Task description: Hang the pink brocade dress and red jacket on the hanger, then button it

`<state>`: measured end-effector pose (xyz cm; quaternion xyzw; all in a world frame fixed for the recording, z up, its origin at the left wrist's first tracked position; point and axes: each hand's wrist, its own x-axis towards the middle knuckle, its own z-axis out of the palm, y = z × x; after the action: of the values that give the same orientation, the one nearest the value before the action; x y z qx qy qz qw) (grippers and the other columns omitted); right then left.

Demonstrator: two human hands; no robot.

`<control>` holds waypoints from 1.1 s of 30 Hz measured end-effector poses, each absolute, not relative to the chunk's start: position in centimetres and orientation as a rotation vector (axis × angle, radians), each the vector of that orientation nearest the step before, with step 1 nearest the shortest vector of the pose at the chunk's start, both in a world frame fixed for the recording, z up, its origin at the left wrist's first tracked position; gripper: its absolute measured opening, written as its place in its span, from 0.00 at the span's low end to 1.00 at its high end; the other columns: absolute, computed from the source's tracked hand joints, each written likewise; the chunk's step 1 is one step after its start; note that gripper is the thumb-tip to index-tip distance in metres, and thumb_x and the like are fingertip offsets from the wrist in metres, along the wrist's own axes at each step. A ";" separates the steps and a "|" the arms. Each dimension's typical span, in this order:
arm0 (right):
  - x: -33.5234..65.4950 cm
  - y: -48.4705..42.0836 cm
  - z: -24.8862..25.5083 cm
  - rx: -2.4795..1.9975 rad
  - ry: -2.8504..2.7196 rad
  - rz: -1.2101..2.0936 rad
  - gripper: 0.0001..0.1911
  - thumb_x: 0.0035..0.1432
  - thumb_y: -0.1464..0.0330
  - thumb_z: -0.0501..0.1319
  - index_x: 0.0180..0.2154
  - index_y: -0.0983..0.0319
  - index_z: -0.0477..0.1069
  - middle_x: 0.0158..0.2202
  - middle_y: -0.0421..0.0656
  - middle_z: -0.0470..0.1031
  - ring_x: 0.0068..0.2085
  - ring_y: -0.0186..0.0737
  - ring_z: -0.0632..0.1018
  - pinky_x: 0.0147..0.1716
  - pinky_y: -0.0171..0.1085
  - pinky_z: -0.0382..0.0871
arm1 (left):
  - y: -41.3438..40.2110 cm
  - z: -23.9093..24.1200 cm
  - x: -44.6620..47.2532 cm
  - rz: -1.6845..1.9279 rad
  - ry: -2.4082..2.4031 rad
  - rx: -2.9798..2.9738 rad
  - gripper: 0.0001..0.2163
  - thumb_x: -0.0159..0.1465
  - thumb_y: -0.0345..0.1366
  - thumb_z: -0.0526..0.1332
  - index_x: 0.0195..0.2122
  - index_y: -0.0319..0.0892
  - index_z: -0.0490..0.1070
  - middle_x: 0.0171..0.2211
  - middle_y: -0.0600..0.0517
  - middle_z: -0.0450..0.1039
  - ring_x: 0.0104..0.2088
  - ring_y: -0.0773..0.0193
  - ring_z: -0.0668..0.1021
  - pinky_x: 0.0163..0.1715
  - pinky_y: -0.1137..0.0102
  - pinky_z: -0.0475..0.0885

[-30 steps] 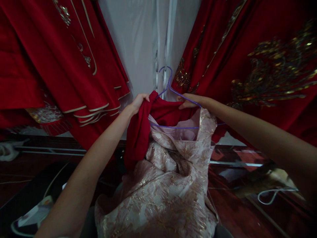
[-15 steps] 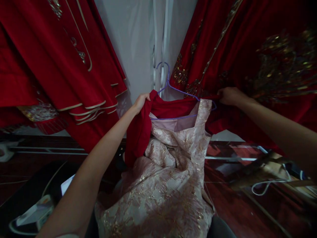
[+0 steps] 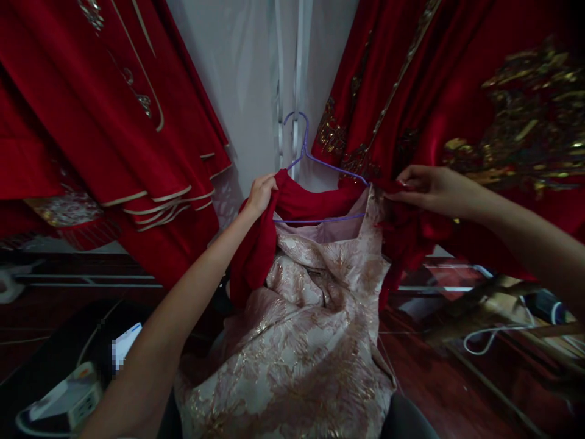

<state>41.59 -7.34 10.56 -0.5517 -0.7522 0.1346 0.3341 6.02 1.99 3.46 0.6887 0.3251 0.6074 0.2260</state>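
Observation:
A pale pink and gold brocade dress (image 3: 292,341) lies over my lap, its neckline toward the wall. A purple wire hanger (image 3: 333,167) is inside its top, hook pointing away from me. Draped round the hanger is a red garment (image 3: 315,204), likely a jacket or shawl. My left hand (image 3: 262,192) is closed on the red cloth at the left shoulder. On the other side my right hand (image 3: 423,186) pinches the red cloth just beside the dress's right strap (image 3: 375,204). The cloth under my right hand is bunched and dark.
Red embroidered garments hang on the left (image 3: 150,134) and right (image 3: 411,85) before a pale wall (image 3: 228,55). A power strip (image 3: 82,396) lies at lower left. A wooden frame (image 3: 461,311) with a white cord (image 3: 487,335) stands at right.
My right hand has come inward and slightly down toward the right strap, bringing the red cloth with it. My left hand keeps its hold. The view has shifted a little.

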 end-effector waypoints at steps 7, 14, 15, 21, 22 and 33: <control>41.8 -5.3 4.7 -1.396 -2.223 0.190 0.25 0.40 0.76 0.58 0.44 0.60 0.60 0.37 0.43 0.69 0.37 0.41 0.73 0.37 0.38 0.69 | 1.8 3.1 6.6 1.660 1.079 1.956 0.08 0.52 0.28 0.49 0.17 0.41 0.60 0.17 0.56 0.58 0.23 0.68 0.64 0.26 0.74 0.60; 45.4 -6.5 3.9 -1.690 -2.347 -0.142 0.39 0.34 0.83 0.54 0.53 0.60 0.59 0.44 0.50 0.68 0.44 0.47 0.73 0.42 0.39 0.66 | 1.1 3.2 6.5 1.600 1.244 2.055 0.10 0.54 0.30 0.48 0.19 0.41 0.64 0.19 0.56 0.63 0.25 0.66 0.68 0.28 0.74 0.62; 45.8 -6.7 4.6 -1.739 -2.296 -0.144 0.36 0.36 0.82 0.54 0.52 0.60 0.61 0.41 0.48 0.70 0.39 0.45 0.74 0.39 0.38 0.66 | 1.1 3.2 6.5 1.595 1.253 2.064 0.10 0.54 0.30 0.48 0.20 0.41 0.65 0.19 0.56 0.64 0.25 0.66 0.69 0.29 0.74 0.63; 43.1 -7.8 7.1 -1.710 -1.847 0.131 0.15 0.54 0.68 0.55 0.45 0.62 0.64 0.31 0.44 0.73 0.27 0.37 0.71 0.27 0.34 0.64 | 0.2 2.8 7.2 1.567 1.332 2.188 0.11 0.59 0.32 0.49 0.26 0.41 0.70 0.26 0.53 0.71 0.31 0.64 0.73 0.36 0.72 0.66; 42.0 -7.7 7.0 -1.665 -1.841 0.117 0.20 0.53 0.64 0.58 0.47 0.62 0.63 0.33 0.44 0.73 0.28 0.37 0.71 0.27 0.34 0.64 | 0.0 2.8 7.3 1.559 1.349 2.238 0.10 0.60 0.34 0.50 0.28 0.41 0.70 0.28 0.52 0.71 0.32 0.64 0.73 0.37 0.72 0.66; 37.6 -5.6 7.1 -1.347 -1.868 -0.440 0.12 0.55 0.68 0.55 0.42 0.61 0.65 0.38 0.50 0.71 0.38 0.46 0.73 0.38 0.41 0.65 | -3.7 3.0 6.0 1.485 1.623 2.639 0.11 0.63 0.41 0.53 0.34 0.40 0.71 0.46 0.43 0.66 0.48 0.52 0.67 0.49 0.59 0.60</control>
<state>37.61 -5.59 7.08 -0.5294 -0.7343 -0.1728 0.3882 6.00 -3.66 3.03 0.7598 0.4673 0.4275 -0.1466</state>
